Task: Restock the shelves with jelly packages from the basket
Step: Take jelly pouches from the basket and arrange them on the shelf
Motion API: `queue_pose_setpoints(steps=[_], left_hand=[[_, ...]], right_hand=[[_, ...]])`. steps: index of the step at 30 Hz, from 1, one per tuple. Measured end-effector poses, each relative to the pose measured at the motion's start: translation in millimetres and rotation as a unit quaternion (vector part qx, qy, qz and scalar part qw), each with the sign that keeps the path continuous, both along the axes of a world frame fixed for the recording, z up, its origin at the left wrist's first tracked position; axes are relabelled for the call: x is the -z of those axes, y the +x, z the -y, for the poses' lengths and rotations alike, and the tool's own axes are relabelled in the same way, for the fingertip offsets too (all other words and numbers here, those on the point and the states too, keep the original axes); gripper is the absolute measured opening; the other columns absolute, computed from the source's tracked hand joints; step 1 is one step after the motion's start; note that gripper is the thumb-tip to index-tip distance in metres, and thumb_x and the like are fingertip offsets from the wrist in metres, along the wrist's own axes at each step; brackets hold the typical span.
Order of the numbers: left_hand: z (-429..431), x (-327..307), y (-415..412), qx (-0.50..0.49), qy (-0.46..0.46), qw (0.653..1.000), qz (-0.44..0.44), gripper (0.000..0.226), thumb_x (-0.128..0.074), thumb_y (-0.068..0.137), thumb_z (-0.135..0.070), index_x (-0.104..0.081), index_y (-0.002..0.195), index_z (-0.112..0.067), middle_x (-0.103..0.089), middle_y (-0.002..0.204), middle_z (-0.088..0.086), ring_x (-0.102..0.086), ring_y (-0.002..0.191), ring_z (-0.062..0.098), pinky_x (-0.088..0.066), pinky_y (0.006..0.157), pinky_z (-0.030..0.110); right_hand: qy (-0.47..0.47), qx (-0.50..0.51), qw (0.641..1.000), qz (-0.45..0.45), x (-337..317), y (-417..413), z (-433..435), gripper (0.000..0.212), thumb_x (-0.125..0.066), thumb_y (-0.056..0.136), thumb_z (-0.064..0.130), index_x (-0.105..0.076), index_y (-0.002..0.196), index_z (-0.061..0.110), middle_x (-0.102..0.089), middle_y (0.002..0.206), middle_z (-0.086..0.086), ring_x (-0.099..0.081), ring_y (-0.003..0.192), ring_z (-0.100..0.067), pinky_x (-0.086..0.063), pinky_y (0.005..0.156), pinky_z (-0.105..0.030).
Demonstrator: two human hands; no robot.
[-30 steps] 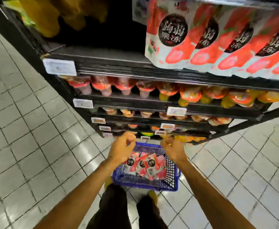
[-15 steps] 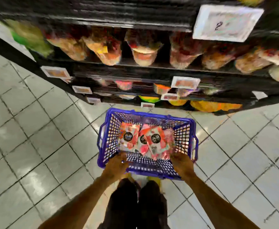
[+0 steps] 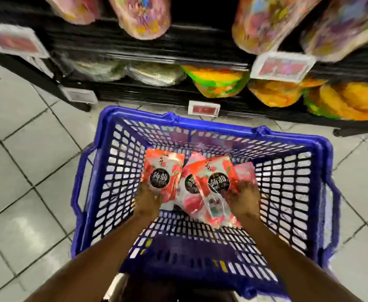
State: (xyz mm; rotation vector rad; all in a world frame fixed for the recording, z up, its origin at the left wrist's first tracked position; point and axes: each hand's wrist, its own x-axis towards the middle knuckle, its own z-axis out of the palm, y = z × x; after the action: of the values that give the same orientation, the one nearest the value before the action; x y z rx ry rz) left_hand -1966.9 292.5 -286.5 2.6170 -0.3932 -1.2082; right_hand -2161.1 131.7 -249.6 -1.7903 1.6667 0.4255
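Note:
A blue plastic basket (image 3: 322, 192) stands on the floor tiles in front of the shelves. Inside it lie several red-and-white jelly packages with black round labels. My left hand (image 3: 146, 201) is down in the basket and grips the lower edge of the left jelly package (image 3: 163, 168), whose corner covers my fingers. My right hand (image 3: 245, 199) lies on the right-hand jelly packages (image 3: 213, 175); its fingertips are blurred against the wrapping, so a grip does not show.
Black shelves (image 3: 156, 92) rise just behind the basket, with blurred bags of orange, green and pink sweets and white-red price tags (image 3: 203, 109) on their edges. Grey floor tiles (image 3: 26, 160) spread to the left and right. My legs are below the basket.
The view has dropped from the upper shelves towards the basket. Both hands went from the basket's near rim down inside it onto the jelly packages.

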Motion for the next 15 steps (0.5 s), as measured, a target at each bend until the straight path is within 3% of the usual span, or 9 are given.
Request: queue_pose_setpoints(steps=[2,4,6,8,10,13,15], left_hand=[[7.8,24.6,-2.1,-0.035,0.015,0.999,0.026,0.068,-0.068,0.087,-0.026,-0.037,0.138,0.008,-0.045,0.14,0.026,-0.043,0.13,0.038,-0.032,0.108,0.041],[14.4,34.0,-5.4,-0.018,0.066,0.996,0.052,0.077,-0.065,0.087,-0.044,-0.034,0.141,0.003,-0.043,0.142,0.022,-0.042,0.131,0.036,-0.032,0.104,0.038],[16.8,43.1,-5.8,-0.033,0.084,0.994,0.063,0.092,-0.074,0.077,-0.051,-0.033,0.14,0.001,-0.044,0.138,0.023,-0.042,0.129,0.037,-0.036,0.101,0.04],[18.2,43.7,1.6,-0.102,0.07,0.992,0.015,0.105,-0.086,0.065,-0.044,-0.03,0.141,0.002,-0.048,0.135,0.026,-0.045,0.128,0.038,-0.043,0.097,0.036],[19.0,42.4,12.2,-0.096,0.059,0.993,-0.028,0.097,-0.088,0.064,-0.042,-0.041,0.139,-0.001,-0.056,0.134,0.021,-0.052,0.126,0.032,-0.048,0.089,0.021],[22.8,17.0,21.8,-0.075,0.042,0.994,-0.074,0.079,-0.084,0.065,-0.048,-0.059,0.13,-0.01,-0.063,0.131,0.012,-0.058,0.123,0.025,-0.046,0.101,0.028],[24.7,-12.2,18.6,-0.116,-0.003,0.985,-0.129,0.078,-0.087,0.058,-0.039,-0.063,0.124,-0.005,-0.066,0.124,0.013,-0.067,0.102,0.015,-0.049,0.089,0.019]], right_hand=[[-0.019,0.038,0.998,-0.04,19.1,4.4,-7.1,0.085,-0.075,0.071,0.059,-0.047,0.132,0.006,-0.049,0.135,-0.024,-0.042,0.13,-0.039,-0.035,0.105,-0.044],[-0.011,0.061,0.995,-0.073,27.8,8.3,-11.4,0.101,-0.077,0.064,0.065,-0.036,0.139,0.01,-0.045,0.139,-0.024,-0.041,0.131,-0.04,-0.038,0.105,-0.048],[0.024,0.101,0.993,-0.05,33.2,10.2,-9.0,0.092,-0.083,0.062,0.058,-0.046,0.132,0.011,-0.061,0.128,-0.019,-0.058,0.118,-0.035,-0.046,0.096,-0.043],[0.061,0.136,0.989,0.016,33.2,12.1,-6.3,0.067,-0.085,0.066,0.046,-0.064,0.117,0.009,-0.071,0.115,-0.014,-0.067,0.105,-0.029,-0.052,0.087,-0.035],[0.097,0.146,0.982,0.063,30.0,12.0,-9.2,0.058,-0.083,0.075,0.033,-0.065,0.12,0.002,-0.068,0.119,-0.017,-0.065,0.109,-0.028,-0.049,0.083,-0.029],[0.133,0.168,0.972,0.092,11.2,9.2,-11.9,0.05,-0.086,0.07,0.03,-0.068,0.111,0.008,-0.072,0.104,-0.008,-0.068,0.097,-0.021,-0.051,0.072,-0.023],[0.178,0.217,0.947,0.158,-12.5,5.0,-12.6,0.04,-0.086,0.071,0.018,-0.066,0.105,0.013,-0.07,0.108,-0.006,-0.066,0.095,-0.017,-0.05,0.076,-0.024]])
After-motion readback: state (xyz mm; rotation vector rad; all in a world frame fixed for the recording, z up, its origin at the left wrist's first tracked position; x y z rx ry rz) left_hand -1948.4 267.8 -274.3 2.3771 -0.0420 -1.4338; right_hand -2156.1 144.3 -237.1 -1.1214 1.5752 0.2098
